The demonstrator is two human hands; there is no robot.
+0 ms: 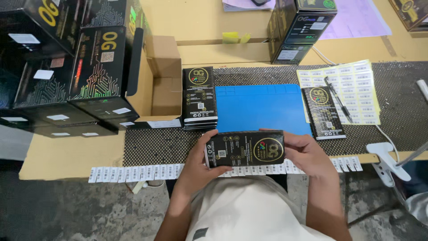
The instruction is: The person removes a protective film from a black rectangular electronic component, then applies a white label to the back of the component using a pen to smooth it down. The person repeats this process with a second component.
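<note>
A: The bench is a cardboard-covered table (67, 156) laid with a dark woven anti-slip mat (156, 145), and bare concrete floor shows below its near edge.

B: Nearest the person, both hands grip one flat black box with gold print (246, 148). It is held level over the table's near edge, just above a strip of small white barcode labels (133, 172). The left hand (199, 165) wraps its left end, the right hand (307, 154) cups the right end; both are closed on it.

A: So the box hangs partly past the edge. I judge that a loose grip could send it to the floor.

B: Likely. A sleeve or wrist could also drag the label strip off, since it lies right on the rim.

A: Further in?

B: A blue rectangular silicone mat (261, 107), a stack of matching black boxes (199, 98) to its left, one more black box (323, 112) to its right beside a yellow label sheet (356, 82) with a black pen (338, 99) on it.

A: The pen could roll, I would guess. And the back?

B: Large black cartons (67, 67) piled high at far left beside an open brown cardboard box (162, 78); a nudge might topple them.
</note>
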